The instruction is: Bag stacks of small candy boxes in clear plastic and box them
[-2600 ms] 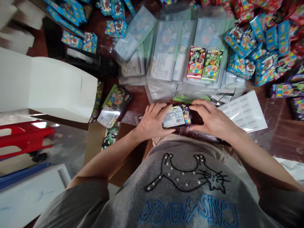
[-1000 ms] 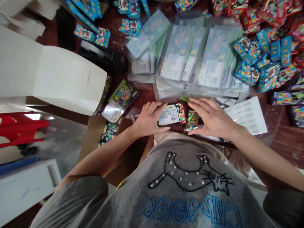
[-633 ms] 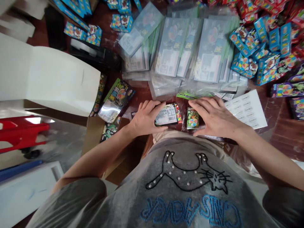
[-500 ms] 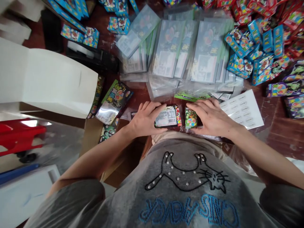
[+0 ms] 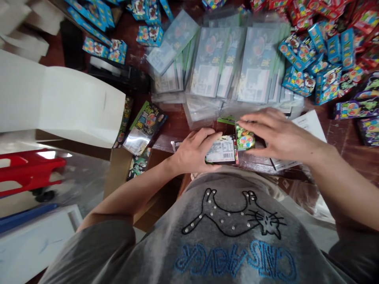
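My left hand (image 5: 194, 152) is closed around the left end of a small box (image 5: 223, 150) with a white printed label and barcode on top. A red strip shows at that box's right edge. My right hand (image 5: 280, 136) grips a small green candy box (image 5: 245, 139) between thumb and fingers, slightly tilted. The two boxes are side by side, almost touching, near the table's front edge. Partly beneath my right hand lies a white sticker sheet (image 5: 314, 122). A black and green flat package (image 5: 148, 122) rests left of my left hand.
Stacked clear plastic sleeves with printed cards (image 5: 207, 63) spread across the back. Blue boxes (image 5: 324, 85) and red packets (image 5: 367, 23) pile up at right, beside purple boxes (image 5: 352, 108). An open carton with a white flap (image 5: 79, 102) stands left, near a black tape dispenser (image 5: 118, 75).
Both hands have moved right with their boxes, my right hand also slightly up. The green box has tilted and the gap between the boxes has narrowed. The sticker sheet has shifted.
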{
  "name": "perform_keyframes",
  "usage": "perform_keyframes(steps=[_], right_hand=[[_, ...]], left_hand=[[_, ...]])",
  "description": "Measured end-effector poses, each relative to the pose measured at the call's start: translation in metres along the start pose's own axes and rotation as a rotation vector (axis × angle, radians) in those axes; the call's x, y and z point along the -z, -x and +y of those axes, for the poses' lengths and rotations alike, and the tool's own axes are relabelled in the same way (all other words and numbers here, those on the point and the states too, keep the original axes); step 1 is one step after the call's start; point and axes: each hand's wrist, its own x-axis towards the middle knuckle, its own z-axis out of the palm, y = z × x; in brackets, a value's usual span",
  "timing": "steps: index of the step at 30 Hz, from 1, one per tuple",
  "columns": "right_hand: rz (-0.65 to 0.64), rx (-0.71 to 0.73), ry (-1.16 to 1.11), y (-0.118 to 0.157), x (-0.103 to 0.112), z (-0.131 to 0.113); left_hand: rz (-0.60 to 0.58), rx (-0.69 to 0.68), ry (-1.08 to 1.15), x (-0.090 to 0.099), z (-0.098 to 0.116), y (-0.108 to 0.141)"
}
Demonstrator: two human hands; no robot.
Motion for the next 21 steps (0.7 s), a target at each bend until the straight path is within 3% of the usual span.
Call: perform_keyframes(steps=[3, 5, 10, 14, 21], right_hand=[[0.18, -0.08, 0.092, 0.004, 0.019, -0.003], [0.227, -0.119, 0.137, 0.008, 0.024, -0.009], [0.054, -0.098, 0.046, 0.02, 0.023, -0.015], [-0.053, -0.03, -0.075, 0.025, 0.022, -0.004], [-0.025, -0.071, -0.08, 0.03, 0.018, -0.006]], left_hand=[[0.03, 0.111, 0.046, 0.002, 0.012, -0.011], [0.054, 0.177, 0.06, 0.003, 0.019, -0.017], [0.123, 0.179, -0.007, -0.004, 0.03, -0.028], [0.089, 0.125, -0.009, -0.015, 0.037, -0.034], [0.121, 0.217, -0.002, -0.027, 0.041, -0.041]])
